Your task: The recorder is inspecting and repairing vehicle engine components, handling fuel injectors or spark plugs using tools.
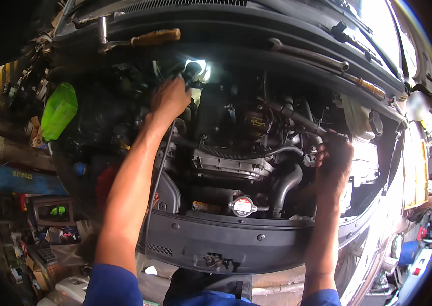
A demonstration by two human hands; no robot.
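Observation:
My left hand [171, 97] is closed around a dark work light [192, 70], lit at the far side of the engine bay. A black cord [158, 178] runs down from near that hand across the front panel. My right hand [335, 153] is closed on the near end of a long dark bar [305, 121], which slants up and left over the engine [233, 163]. The bar's far tip lies among hoses and wires, and I cannot make out whether it touches anything. Shadow hides part of the right fingers.
On the far ledge lie a ratchet [149, 38] with a wooden handle, a combination wrench [307, 54] and a wooden-handled screwdriver [369, 87]. A radiator cap [242, 206] and thick black hose [287, 188] sit in front. A green bag [59, 111] and blue cylinder [22, 179] stand left.

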